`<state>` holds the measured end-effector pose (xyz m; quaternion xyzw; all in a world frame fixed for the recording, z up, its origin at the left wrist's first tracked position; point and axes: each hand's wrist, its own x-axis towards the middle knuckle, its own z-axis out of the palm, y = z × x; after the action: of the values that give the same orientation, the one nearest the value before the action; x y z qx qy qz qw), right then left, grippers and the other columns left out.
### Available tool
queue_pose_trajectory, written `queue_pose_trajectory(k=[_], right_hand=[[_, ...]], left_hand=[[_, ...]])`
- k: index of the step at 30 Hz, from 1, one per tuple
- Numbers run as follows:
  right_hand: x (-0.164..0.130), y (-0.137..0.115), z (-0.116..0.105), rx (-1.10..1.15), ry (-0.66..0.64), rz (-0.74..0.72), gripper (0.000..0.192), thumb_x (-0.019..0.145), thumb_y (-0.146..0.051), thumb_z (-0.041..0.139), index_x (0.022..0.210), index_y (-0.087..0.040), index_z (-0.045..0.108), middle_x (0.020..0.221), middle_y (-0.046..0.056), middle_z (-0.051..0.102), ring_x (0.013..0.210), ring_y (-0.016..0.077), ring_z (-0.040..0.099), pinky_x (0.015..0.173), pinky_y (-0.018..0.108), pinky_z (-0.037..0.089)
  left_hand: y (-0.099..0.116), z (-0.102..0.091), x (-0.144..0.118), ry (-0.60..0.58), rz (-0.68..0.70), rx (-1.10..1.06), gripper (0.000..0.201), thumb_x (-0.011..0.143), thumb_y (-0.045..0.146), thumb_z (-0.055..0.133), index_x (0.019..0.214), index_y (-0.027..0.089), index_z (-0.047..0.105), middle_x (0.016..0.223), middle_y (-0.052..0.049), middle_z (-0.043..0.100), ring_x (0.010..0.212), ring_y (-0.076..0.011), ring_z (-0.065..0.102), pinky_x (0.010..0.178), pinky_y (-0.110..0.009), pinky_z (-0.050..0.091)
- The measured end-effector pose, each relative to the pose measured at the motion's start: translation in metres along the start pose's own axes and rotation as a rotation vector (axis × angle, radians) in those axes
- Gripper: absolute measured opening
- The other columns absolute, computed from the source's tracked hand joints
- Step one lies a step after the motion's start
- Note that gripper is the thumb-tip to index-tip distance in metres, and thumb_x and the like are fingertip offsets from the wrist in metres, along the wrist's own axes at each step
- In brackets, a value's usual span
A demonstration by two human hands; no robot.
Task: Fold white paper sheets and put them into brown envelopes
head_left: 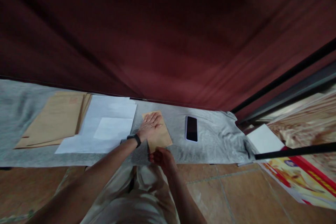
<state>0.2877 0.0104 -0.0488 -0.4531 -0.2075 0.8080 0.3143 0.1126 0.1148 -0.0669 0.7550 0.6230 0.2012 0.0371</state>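
Paper [161, 136] | left hand [150, 126] spread atop | right hand [163, 159] curled at near edge, grip unclear | uneven pressure could crease it

No wording can be read with certainty. On the top large brown envelope [59, 119], a faint reddish printed mark [74, 100] sits near the upper right corner, too small and blurred to make out. The yellow-and-red printed panel [280, 172] at the far right carries bold yellow lettering [324, 182] along a red band (it runs to the edge of view) and a blue oval emblem [291, 163], neither of them legible
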Motion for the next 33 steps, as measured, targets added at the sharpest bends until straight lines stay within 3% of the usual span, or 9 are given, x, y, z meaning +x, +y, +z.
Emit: queue_pose_trajectory(k=[7,12,20,33], right_hand=[[0.000,-0.004,0.004,-0.012,0.032,0.021,0.018,0.085,-0.033,0.066,0.077,-0.017,0.062,0.069,0.006,0.072,0.064,0.0175,0.073,0.065,0.028,0.060],[0.000,-0.002,0.001,-0.017,-0.003,0.018,0.019,0.085,-0.033,0.066,0.076,-0.017,0.061,0.071,0.006,0.073,0.066,0.0176,0.073,0.067,0.028,0.060],[-0.001,-0.003,-0.001,0.017,-0.013,0.024,0.015,0.087,-0.028,0.064,0.080,-0.016,0.064,0.074,0.008,0.075,0.066,0.0175,0.073,0.064,0.027,0.059],[-0.006,-0.012,-0.001,-0.026,-0.050,0.049,0.021,0.076,-0.033,0.076,0.084,-0.014,0.071,0.078,0.006,0.076,0.070,0.0174,0.072,0.069,0.029,0.058]], left_hand=[[-0.019,0.009,0.026,0.038,0.028,-0.032,0.052,0.105,0.032,0.033,0.148,0.007,0.046,0.156,-0.018,0.047,0.149,-0.0300,0.036,0.123,-0.055,0.019],[-0.017,0.009,0.022,-0.017,0.067,-0.036,0.049,0.103,0.030,0.037,0.149,0.016,0.049,0.158,-0.010,0.046,0.149,-0.0224,0.036,0.128,-0.043,0.015],[0.006,0.000,-0.002,-0.177,0.196,-0.049,0.053,0.104,0.035,0.034,0.154,0.017,0.042,0.162,-0.008,0.040,0.153,-0.0222,0.029,0.127,-0.044,0.013],[0.042,-0.012,-0.051,-0.281,0.352,-0.197,0.048,0.107,0.033,0.032,0.153,0.025,0.043,0.161,-0.003,0.042,0.153,-0.0171,0.029,0.127,-0.041,0.016]])
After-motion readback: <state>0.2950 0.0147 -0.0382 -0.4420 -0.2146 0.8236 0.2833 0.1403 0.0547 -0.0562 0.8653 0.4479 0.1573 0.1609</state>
